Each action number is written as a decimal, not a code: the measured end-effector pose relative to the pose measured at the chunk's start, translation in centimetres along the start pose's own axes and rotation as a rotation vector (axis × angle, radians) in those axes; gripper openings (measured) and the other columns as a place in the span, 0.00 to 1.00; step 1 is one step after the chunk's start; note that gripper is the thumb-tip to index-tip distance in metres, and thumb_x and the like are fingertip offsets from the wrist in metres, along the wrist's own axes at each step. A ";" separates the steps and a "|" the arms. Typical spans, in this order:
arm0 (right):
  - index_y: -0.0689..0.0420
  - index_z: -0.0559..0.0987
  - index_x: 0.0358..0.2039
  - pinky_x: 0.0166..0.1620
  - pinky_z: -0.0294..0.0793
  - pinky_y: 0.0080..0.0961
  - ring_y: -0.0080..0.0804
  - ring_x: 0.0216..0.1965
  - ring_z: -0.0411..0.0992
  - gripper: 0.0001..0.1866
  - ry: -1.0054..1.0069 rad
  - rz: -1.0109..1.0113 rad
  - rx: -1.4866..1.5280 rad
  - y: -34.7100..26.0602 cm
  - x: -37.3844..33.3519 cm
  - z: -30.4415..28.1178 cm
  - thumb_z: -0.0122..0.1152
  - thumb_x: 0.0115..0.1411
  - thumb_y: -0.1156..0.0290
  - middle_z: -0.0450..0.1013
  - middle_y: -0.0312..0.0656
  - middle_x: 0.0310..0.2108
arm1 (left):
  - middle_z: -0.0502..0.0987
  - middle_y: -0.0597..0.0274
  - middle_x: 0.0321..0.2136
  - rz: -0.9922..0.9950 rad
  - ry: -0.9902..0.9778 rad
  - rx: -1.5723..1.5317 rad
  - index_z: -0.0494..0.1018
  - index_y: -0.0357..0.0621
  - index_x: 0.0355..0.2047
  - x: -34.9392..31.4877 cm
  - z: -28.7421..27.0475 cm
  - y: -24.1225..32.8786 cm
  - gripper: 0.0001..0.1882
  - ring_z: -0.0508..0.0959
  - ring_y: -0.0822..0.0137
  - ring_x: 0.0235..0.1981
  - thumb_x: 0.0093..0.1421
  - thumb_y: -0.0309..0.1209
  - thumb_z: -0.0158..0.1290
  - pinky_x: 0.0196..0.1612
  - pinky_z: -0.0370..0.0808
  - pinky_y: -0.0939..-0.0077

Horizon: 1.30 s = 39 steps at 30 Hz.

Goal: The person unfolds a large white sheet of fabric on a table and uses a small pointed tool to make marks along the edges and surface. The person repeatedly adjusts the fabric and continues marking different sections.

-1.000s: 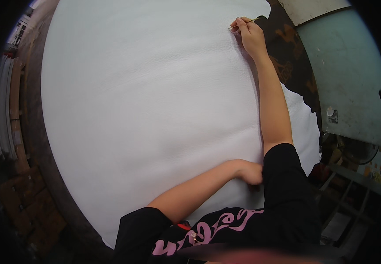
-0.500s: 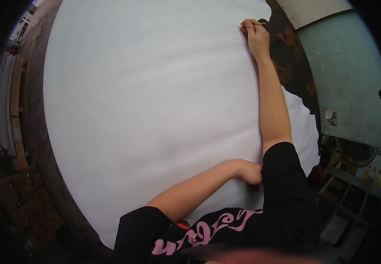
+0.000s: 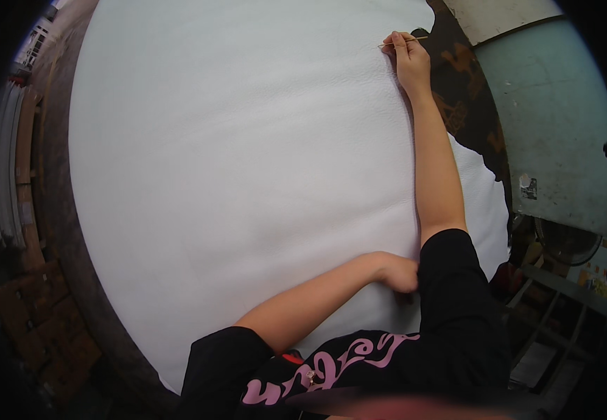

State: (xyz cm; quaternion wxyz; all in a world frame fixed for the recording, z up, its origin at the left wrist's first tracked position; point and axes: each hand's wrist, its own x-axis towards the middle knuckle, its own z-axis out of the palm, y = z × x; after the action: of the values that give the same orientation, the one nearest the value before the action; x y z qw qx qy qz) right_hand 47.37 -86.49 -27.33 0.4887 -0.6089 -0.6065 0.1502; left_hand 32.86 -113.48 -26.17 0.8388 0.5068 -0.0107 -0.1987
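A large white leather hide [image 3: 247, 154] with a pebbled grain and irregular edges is spread in front of me. At its far right, my right hand [image 3: 413, 63] pinches a thin yellowish pen-like stick [image 3: 419, 38], its pointed end close to the white surface. My left hand [image 3: 399, 274] rests low on the hide, beside my right sleeve. Its wrist is bent and its fingers curl under; whatever they may hold is hidden.
Right of the hide lies a dark brown patterned surface [image 3: 457, 70], then a pale green panel [image 3: 555, 119]. A metal frame [image 3: 562, 294] stands at the lower right. Long grey and brown boards [image 3: 13, 168] stand at the left, above stacked brown blocks [image 3: 44, 322].
My right hand and the stick have shifted very slightly right and toward me. My left hand stays in practically the same place.
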 end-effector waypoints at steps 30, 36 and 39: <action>0.61 0.78 0.27 0.33 0.69 0.18 0.18 0.26 0.70 0.20 -0.117 0.037 0.067 -2.5 -4.3 -0.5 0.51 0.68 0.57 0.73 0.34 0.21 | 0.74 0.49 0.51 0.238 -0.011 0.193 0.68 0.37 0.56 1.5 -0.1 -1.4 0.24 0.75 0.61 0.49 0.58 0.26 0.49 0.48 0.75 0.67; 0.61 0.77 0.26 0.32 0.68 0.17 0.18 0.24 0.69 0.21 -0.105 0.048 0.042 -3.3 -4.9 -0.6 0.52 0.68 0.57 0.72 0.34 0.20 | 0.74 0.52 0.52 0.094 -0.088 0.052 0.68 0.38 0.57 1.3 -0.1 -0.7 0.24 0.74 0.61 0.49 0.58 0.26 0.48 0.48 0.74 0.68; 0.61 0.77 0.26 0.31 0.68 0.17 0.18 0.24 0.69 0.21 -0.098 0.034 0.065 -3.4 -4.8 -0.7 0.53 0.68 0.57 0.72 0.34 0.20 | 0.75 0.51 0.51 0.111 -0.085 0.041 0.69 0.38 0.56 0.7 -0.2 -0.4 0.24 0.75 0.61 0.49 0.58 0.26 0.48 0.49 0.74 0.67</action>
State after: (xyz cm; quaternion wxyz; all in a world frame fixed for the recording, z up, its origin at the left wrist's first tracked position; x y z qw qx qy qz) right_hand 44.89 -91.72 -26.32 0.4755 -0.5948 -0.6140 0.2076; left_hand 33.46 -113.70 -26.72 0.8366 0.5137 -0.0785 -0.1731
